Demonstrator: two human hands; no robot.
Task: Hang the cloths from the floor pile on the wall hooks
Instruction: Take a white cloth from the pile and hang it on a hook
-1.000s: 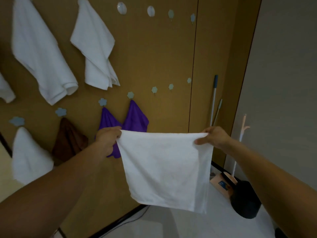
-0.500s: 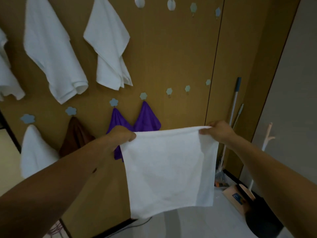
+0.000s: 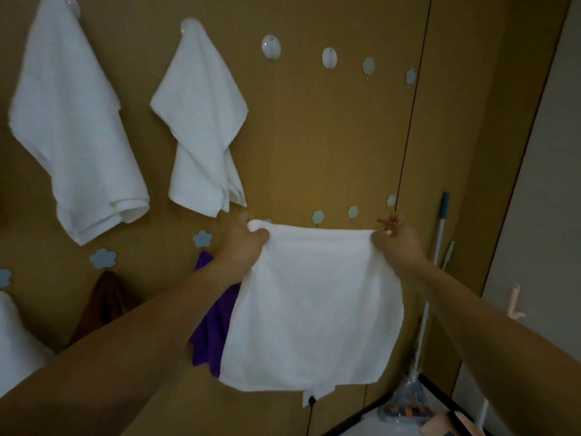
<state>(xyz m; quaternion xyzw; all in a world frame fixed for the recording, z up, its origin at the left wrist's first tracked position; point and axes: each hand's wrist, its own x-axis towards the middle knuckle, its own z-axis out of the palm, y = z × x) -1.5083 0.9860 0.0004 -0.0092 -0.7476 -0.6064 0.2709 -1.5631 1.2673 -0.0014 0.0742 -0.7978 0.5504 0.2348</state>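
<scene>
On the brown wall (image 3: pixel 314 136) several cloths are hung already; a white cloth (image 3: pixel 314 303), gripped by left hand (image 3: pixel 248 243) and right hand (image 3: pixel 396 243), is unhung; free hooks (image 3: pixel 271 47) remain at upper centre.

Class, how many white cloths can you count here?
4 cloths: one upper left, one beside it, one at lower-left edge, one cloth held by left hand and right hand. Others may be hidden.
</scene>
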